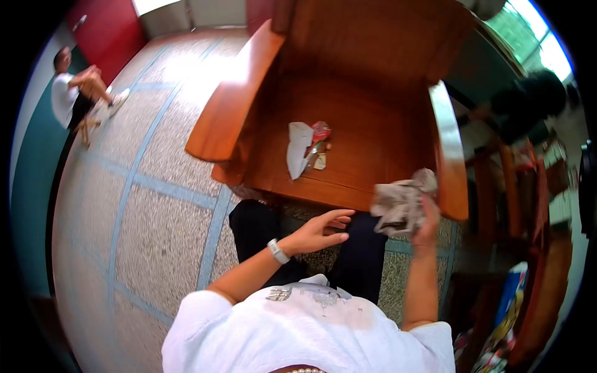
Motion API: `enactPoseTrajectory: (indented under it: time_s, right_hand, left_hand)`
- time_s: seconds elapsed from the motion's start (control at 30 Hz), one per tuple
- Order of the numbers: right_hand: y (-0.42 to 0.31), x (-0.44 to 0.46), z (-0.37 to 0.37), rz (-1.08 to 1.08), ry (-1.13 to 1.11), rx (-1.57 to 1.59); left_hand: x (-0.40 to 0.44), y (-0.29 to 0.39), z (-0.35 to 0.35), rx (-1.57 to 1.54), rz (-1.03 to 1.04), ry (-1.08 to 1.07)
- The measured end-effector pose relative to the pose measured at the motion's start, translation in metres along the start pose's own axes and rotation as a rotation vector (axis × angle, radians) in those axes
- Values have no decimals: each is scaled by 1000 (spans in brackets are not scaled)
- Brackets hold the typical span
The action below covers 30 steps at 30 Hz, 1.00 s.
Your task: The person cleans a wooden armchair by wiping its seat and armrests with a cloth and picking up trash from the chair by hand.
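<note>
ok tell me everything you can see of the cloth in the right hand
The cloth is greyish beige and looks like soft fabric, crumpled into loose folds, with a rounded bunch at its upper right. The right hand holds it at its right side. It shows across the front edge of the wooden chair; whether it touches the wood I cannot tell.

Floor's (158, 248) speckled stone split up by blue-grey strips, kinda glary toward the top. Teal-and-white wall (31, 205) far left, red door (112, 31) upper left, bright window (528, 25) upper right, wooden furniture (550, 292) down the right side.
</note>
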State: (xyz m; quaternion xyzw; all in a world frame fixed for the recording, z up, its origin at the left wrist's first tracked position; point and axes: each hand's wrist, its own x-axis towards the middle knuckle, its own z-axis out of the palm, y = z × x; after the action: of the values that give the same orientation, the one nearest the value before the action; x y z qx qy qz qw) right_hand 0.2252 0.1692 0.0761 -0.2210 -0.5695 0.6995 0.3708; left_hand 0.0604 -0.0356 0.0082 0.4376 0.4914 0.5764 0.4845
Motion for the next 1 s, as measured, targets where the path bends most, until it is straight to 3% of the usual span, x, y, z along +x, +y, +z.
enactPoseTrajectory:
  time_s: [0.03,0.1,0.13,0.2,0.27,0.33,0.4,0.5,0.53,0.63,0.73,0.87,1.0]
  right_hand:
    - [25,-12,8,-203,7,-216]
    - [30,-29,49,-32,-80,-198]
    - [14,-31,77,319,-182,54]
    - [28,-43,100,354,-347,-52]
    - [39,-52,112,363,-522,-187]
    - [30,-54,122,-58,-632,-318]
    - [37,-53,114,-135,-642,-351]
    - [36,-54,96,161,-487,-183]
    - [37,-53,88,144,-489,-175]
    - [38,-53,58,357,-241,302]
    - [34,-51,34,372,-46,560]
    - [31,-48,8,364,4,786]
    - [10,-47,12,323,29,792]
  left_hand:
    - [-8,4,5,14,4,-44]
    - [-25,9,13,-276,-19,42]
    - [-31,8,13,-260,-16,14]
    - [-41,-2,9,-660,-24,123]
    - [-54,-17,3,-674,-52,160]
    - [-62,-18,2,-692,-81,224]
    - [-64,-21,2,-729,-138,178]
    - [-60,-27,16,-661,-232,227]
    - [-60,-40,16,-599,-279,254]
    - [-55,-56,20,-523,-316,292]
    - [-53,-56,24,-522,-377,301]
    - [-43,-39,33,-682,-367,426]
    - [-36,-46,32,-579,-398,469]
